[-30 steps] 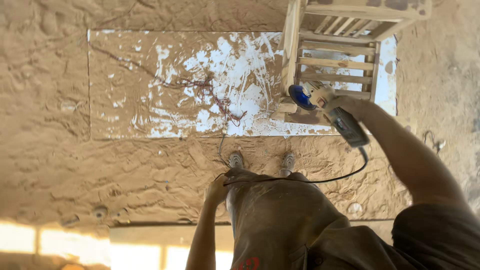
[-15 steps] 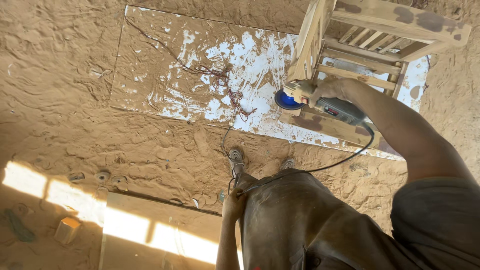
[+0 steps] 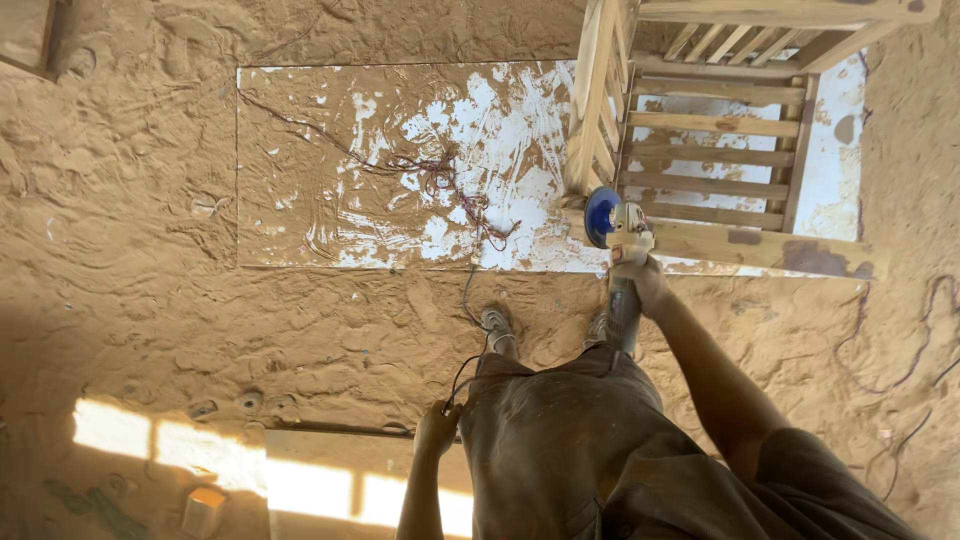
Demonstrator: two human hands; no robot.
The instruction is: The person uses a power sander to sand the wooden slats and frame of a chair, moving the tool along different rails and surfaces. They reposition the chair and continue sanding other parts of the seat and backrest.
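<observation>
My right hand (image 3: 641, 282) grips the body of an angle grinder (image 3: 620, 235). Its blue disc (image 3: 601, 216) sits against the near-left corner of a pale wooden slatted frame (image 3: 745, 247) that lies on the ground. My left hand (image 3: 437, 430) hangs by my hip, closed on the grinder's black power cable (image 3: 466, 368), which loops up past my shoes. My dusty trousers fill the lower middle of the view.
A white board (image 3: 330, 160) smeared with sand lies flat under and left of the frame, with a tangled reddish cord (image 3: 440, 180) on it. Loose sandy ground surrounds everything. A wooden plank (image 3: 330, 470) and a small block (image 3: 203, 510) lie behind me at lower left. Cables trail at right (image 3: 915, 370).
The view swung left and back. The grinder stays at the frame's near-left corner, with my right arm now drawn closer to my body. My left hand keeps the cable.
</observation>
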